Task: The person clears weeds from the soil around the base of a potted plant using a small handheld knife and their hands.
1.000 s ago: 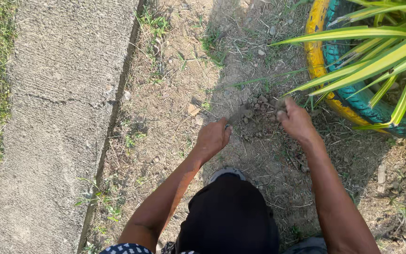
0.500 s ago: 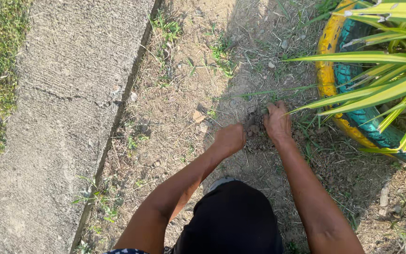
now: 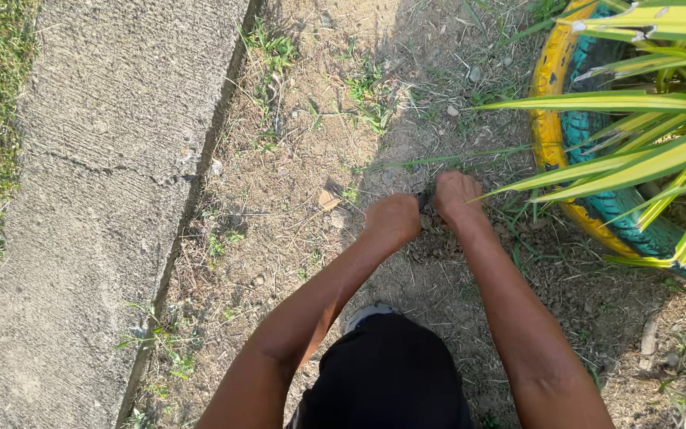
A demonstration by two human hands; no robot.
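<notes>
both fists, left hand (image 3: 392,220) and right hand (image 3: 456,195), sit clamped together on a small dark weed clump (image 3: 425,199) between them, just beside the yellow-and-teal painted tyre planter (image 3: 548,135), right hand nearer it.

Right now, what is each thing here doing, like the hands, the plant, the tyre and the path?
Left hand: closed in a fist, low at the dirt.
Right hand: closed, beside the left, gripping something small and dark.
Plant: long yellow-green leaves spreading out over the tyre.
Tyre: lying flat, painted yellow and teal.
Path: cracked across.
Dirt: dry, with sparse weeds.
</notes>
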